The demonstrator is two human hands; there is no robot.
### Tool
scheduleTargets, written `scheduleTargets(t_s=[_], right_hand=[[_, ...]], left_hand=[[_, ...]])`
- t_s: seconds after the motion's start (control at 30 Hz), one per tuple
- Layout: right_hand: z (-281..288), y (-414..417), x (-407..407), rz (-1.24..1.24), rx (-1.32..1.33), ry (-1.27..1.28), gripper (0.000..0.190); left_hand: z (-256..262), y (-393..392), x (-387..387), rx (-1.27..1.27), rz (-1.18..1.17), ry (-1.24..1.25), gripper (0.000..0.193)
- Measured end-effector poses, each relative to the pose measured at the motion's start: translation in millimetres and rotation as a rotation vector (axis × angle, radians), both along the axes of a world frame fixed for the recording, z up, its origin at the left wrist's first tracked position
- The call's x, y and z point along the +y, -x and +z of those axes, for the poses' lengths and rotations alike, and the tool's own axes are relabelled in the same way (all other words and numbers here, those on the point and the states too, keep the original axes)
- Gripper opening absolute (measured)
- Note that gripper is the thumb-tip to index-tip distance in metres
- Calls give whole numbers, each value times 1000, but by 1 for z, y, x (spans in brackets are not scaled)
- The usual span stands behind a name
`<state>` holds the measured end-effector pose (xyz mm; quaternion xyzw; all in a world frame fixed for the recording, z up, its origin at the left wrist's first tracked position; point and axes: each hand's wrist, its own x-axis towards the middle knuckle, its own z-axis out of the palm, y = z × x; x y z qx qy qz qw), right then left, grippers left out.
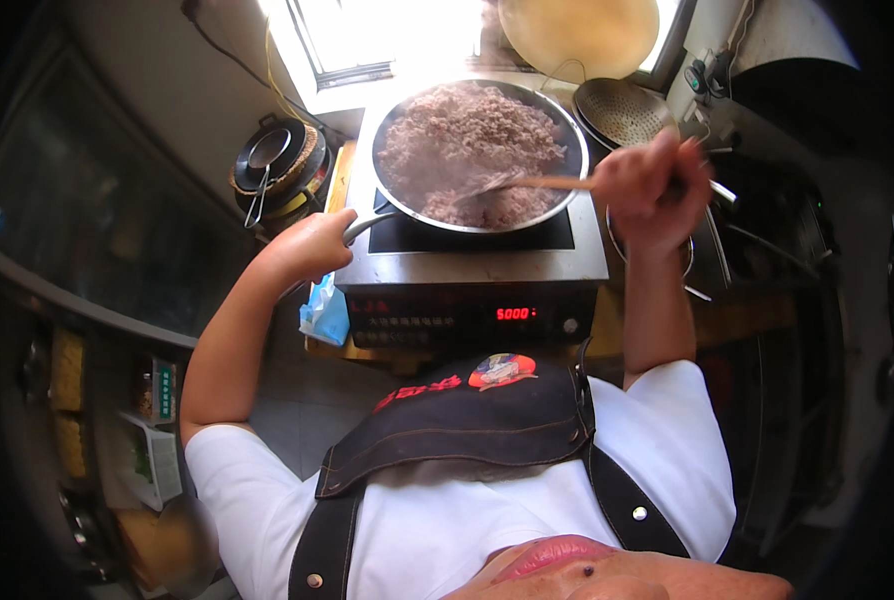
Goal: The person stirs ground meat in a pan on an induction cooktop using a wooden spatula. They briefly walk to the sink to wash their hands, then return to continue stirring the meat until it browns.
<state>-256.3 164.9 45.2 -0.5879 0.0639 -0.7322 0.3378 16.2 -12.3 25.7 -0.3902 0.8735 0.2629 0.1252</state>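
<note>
A wide frying pan (583,154) rests on an induction cooker (462,267) and holds a large heap of browned minced meat (473,127). Steam rises over the meat. My left hand (318,241) grips the pan's handle (372,223) at the near left. In my right hand (653,191), above the pan's right side, is a spatula with a wooden handle (556,182). Its head lies in the meat at the near side of the pan, partly covered and blurred. The cooker's front panel has a lit red display.
On the right stand a perforated strainer (623,112) and other metal cookware. Stacked pans with a small wire skimmer (269,150) sit at the left. A blue and white packet (324,311) is beside the cooker. A large round tan lid or board (580,34) leans at the window (409,34).
</note>
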Motion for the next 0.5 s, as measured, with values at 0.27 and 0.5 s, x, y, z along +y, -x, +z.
scheduleTargets(t_s=[0.27, 0.5], right_hand=[[5, 17, -33, -659, -147, -168, 39], [-48, -39, 33, -507, 143, 101, 45]], left_hand=[[-1, 0, -1, -22, 3, 3, 26], [-2, -1, -2, -2, 1, -21, 24]])
